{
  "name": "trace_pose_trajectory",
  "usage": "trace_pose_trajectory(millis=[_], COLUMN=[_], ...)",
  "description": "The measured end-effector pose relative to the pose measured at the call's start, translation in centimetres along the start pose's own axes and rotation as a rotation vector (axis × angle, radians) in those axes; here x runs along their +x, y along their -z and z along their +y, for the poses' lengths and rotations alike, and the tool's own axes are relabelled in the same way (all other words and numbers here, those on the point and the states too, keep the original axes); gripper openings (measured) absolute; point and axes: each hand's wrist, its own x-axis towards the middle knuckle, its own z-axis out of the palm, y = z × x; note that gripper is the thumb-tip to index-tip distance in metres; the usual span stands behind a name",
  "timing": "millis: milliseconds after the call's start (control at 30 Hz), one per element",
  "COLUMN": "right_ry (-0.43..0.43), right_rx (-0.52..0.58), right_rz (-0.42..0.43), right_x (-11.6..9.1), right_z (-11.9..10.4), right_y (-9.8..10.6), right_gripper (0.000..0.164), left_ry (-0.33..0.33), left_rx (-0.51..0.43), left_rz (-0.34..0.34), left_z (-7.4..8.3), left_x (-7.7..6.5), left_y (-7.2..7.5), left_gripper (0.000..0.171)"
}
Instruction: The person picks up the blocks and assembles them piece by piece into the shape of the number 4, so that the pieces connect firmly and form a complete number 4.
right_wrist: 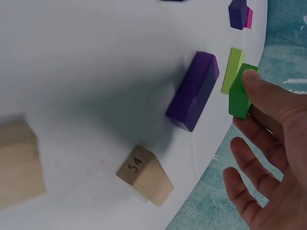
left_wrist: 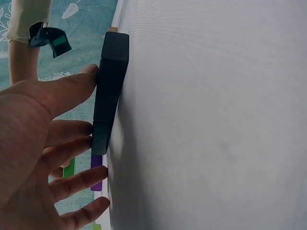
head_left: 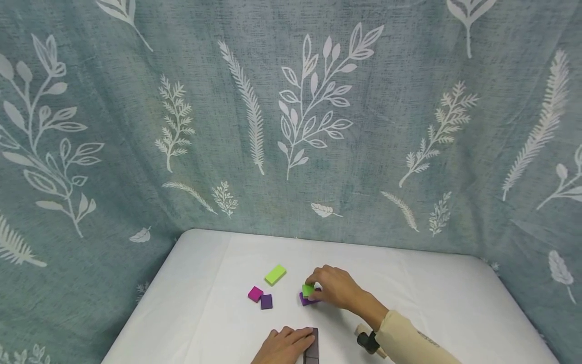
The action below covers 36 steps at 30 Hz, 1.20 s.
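Observation:
My right hand (head_left: 336, 288) pinches a small green block (right_wrist: 238, 98) between thumb and finger, its other fingers spread. The green block hangs above the table, close to a longer purple block (right_wrist: 194, 91) that lies on the cloth. In the head view the green block overlaps that purple block. Nearer the front edge, my left hand (head_left: 284, 346) touches a row of dark blocks (left_wrist: 111, 79) set end to end. Thumb and fingertips rest along one face of the row in the left wrist view, and the remaining fingers extend past its end toward the cloth.
A lime block (head_left: 275, 275), a magenta block (head_left: 255, 293) and a dark purple block (head_left: 266, 302) lie left of the purple one. Bare wooden blocks, one marked 54 (right_wrist: 144, 175), lie by the right forearm. A leaf-patterned curtain (head_left: 291, 126) stands behind the white table.

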Motion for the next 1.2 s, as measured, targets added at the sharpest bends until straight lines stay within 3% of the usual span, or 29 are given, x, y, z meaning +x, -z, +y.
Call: trace_pose_trajectory(millis=[200, 467, 700, 967, 1200], right_ry=[0.036, 0.021, -0.002, -0.01, -0.014], right_rx=[0.009, 0.085, 0.088, 0.108, 0.123], right_rz=[0.027, -0.002, -0.03, -0.027, -0.019], right_x=[-1.2, -2.5, -3.6, -4.0, -4.4], right_z=[-0.1, -0.4, -0.6, -0.5, -0.6], right_y=[-0.7, -1.8, -2.9, -3.4, -3.6], right_gripper=[0.034, 0.035, 0.033, 0.035, 0.035], left_ry=[-0.011, -0.044, -0.093, -0.071, -0.048], left_rx=[0.027, 0.026, 0.01, 0.008, 0.026], left_rz=[-0.01, 0.002, 0.054, 0.007, 0.016], left_z=[0.0, -0.3, -0.7, -0.6, -0.2], left_x=[0.1, 0.2, 0.1, 0.4, 0.4], left_y=[0.0, -0.3, -1.3, -0.8, -0.7], left_gripper=[0.074, 0.07, 0.063, 0.064, 0.062])
